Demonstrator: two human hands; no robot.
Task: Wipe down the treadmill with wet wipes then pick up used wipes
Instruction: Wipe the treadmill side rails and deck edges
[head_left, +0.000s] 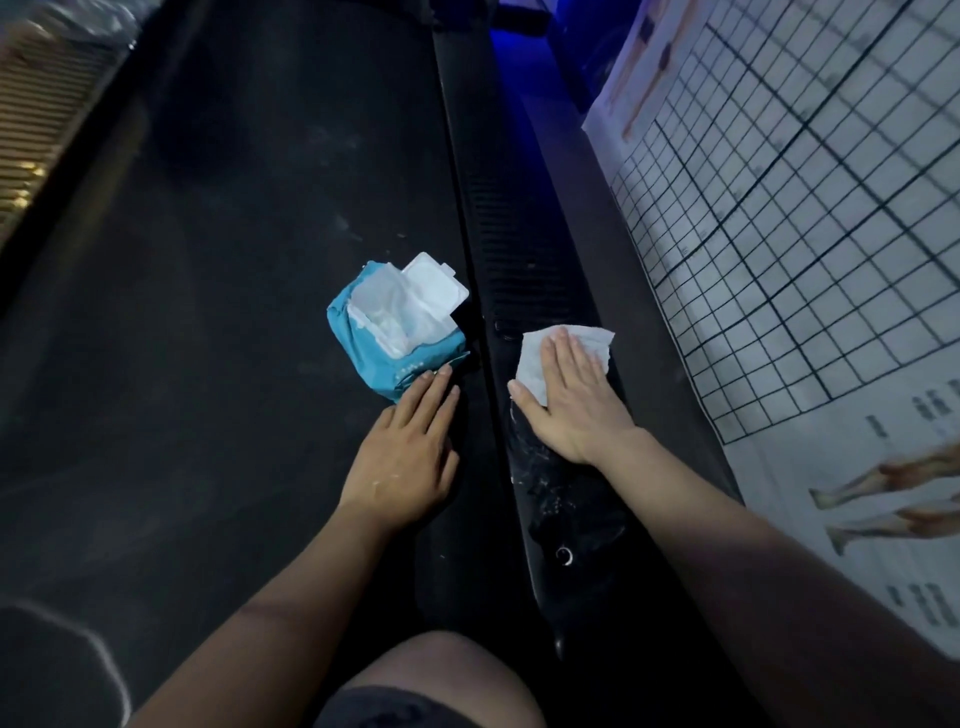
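Right hand (574, 402) lies flat, fingers spread, pressing a white wipe (540, 358) onto the treadmill's side rail (524, 270). Left hand (410, 457) rests flat and empty on the dark belt (234, 260), fingertips touching the blue wipe pack (395, 358), lid up. Gridded poster (810, 208) flanks the rail's right.

wipes pack (397, 332) blocking belt's right edge, dark belt (208, 312) leftward open

wipes pack (397, 332) is teal-blue with a white flip lid, the wipe (563, 358) itself plain white, treadmill belt (234, 260) and side rail (524, 260) pretty much black, and the poster (805, 208) is white with a dark grid pattern
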